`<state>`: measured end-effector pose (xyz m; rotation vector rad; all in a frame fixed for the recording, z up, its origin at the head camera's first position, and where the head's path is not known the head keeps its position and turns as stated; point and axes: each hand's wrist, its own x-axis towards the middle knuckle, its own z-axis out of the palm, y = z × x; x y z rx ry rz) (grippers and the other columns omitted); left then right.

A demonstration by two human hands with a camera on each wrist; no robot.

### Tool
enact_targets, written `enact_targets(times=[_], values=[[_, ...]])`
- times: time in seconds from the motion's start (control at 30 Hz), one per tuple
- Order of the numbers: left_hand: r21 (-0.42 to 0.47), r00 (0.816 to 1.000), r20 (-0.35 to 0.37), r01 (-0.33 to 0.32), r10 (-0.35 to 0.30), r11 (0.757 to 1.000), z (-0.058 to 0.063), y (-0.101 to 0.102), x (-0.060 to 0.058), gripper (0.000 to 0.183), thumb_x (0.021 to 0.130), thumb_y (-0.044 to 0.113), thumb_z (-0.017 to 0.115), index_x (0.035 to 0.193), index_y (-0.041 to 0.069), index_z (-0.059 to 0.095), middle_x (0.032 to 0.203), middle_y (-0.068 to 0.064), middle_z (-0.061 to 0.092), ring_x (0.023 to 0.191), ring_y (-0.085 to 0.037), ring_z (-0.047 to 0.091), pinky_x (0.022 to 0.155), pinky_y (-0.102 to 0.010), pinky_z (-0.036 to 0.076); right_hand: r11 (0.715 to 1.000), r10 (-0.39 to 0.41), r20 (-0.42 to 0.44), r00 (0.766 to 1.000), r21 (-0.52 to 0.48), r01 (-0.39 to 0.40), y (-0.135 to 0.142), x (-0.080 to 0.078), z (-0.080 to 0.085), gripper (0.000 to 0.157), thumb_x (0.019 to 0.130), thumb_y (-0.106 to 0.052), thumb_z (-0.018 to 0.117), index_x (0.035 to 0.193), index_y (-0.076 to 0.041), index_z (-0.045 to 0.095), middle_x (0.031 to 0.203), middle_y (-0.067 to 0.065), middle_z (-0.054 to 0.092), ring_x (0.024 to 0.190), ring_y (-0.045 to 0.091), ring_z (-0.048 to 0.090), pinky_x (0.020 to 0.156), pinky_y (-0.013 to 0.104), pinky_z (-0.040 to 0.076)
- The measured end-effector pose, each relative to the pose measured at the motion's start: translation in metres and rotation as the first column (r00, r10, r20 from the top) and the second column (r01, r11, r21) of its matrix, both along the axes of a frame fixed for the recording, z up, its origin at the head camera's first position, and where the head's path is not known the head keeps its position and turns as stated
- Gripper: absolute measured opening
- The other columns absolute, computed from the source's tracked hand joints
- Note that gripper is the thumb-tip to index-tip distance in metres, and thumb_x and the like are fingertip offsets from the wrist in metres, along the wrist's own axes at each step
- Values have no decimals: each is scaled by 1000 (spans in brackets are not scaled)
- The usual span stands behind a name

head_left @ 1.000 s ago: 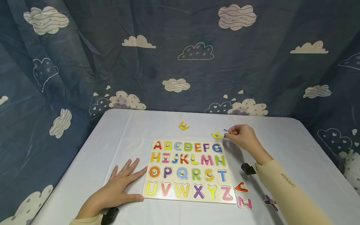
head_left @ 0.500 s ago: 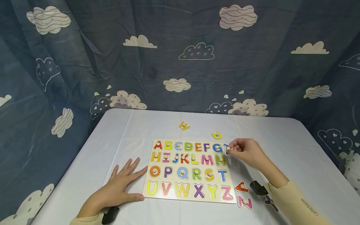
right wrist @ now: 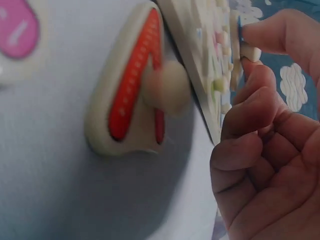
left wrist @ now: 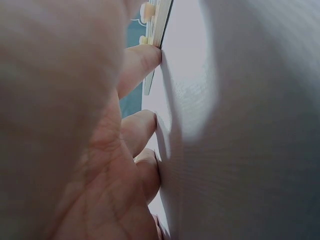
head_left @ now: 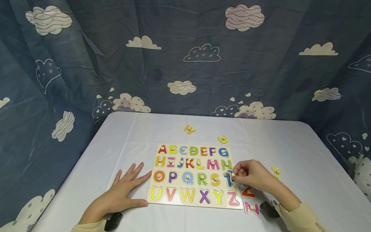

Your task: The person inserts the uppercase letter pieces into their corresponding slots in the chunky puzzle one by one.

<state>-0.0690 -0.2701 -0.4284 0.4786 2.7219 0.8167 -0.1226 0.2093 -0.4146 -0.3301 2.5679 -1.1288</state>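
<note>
On the table lies a wooden alphabet puzzle board (head_left: 179, 187), its upper rows filled with knobbed letters and its bottom row showing printed shapes without knobs. My right hand (head_left: 252, 175) pinches the knob of a blue letter T piece (head_left: 230, 173) just over the printed T at the board's right side. In the right wrist view, thumb and finger grip that pale knob (right wrist: 250, 52). My left hand (head_left: 123, 193) rests spread on the cloth, thumb and index fingertip touching the board's left edge. The left wrist view shows its fingers (left wrist: 140, 130) lying straight against the table.
Loose pieces lie around the board: a yellow W (head_left: 189, 129) and yellow U (head_left: 223, 139) behind it, a yellow Y (head_left: 276, 171) at right, a red V (head_left: 248, 192) and a pink Z (head_left: 251, 208) near its front right corner. A dark cloud-patterned curtain (head_left: 162, 71) hangs behind.
My right hand has carried the blue T from behind the board's right corner toward me, to above the printed T. The yellow Y has come into view. My left hand has stayed put.
</note>
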Motion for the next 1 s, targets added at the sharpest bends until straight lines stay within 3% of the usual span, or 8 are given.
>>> enact_targets(times=[0.2,0.63,1.0], values=[[3,1000,1,4,-4,1000,0,-1,0,101,73,67,87,161,34,51,180,-13,24,165,-52,12,123,-83,-2,998,63,-2,998,17,-63,-2,1,-6,17,87,-16,86,91,-8,71,70,-5,51,64,4,47,54,18,35],[-10,1000,-10,0,0,1000,-2,-1,-1,102,72,68,88,161,35,50,180,-12,24,166,-51,12,124,-83,-2,998,59,-25,998,37,-58,-4,2,-9,16,88,-17,85,89,-10,70,69,-6,50,63,3,46,54,18,35],[-5,1000,-18,3,-3,1000,-3,-1,-1,102,73,68,88,161,35,50,180,-12,24,165,-52,13,123,-83,-1,997,61,7,998,37,-61,-7,2,-8,16,90,-18,85,90,-10,71,67,-6,50,61,4,47,52,18,33]])
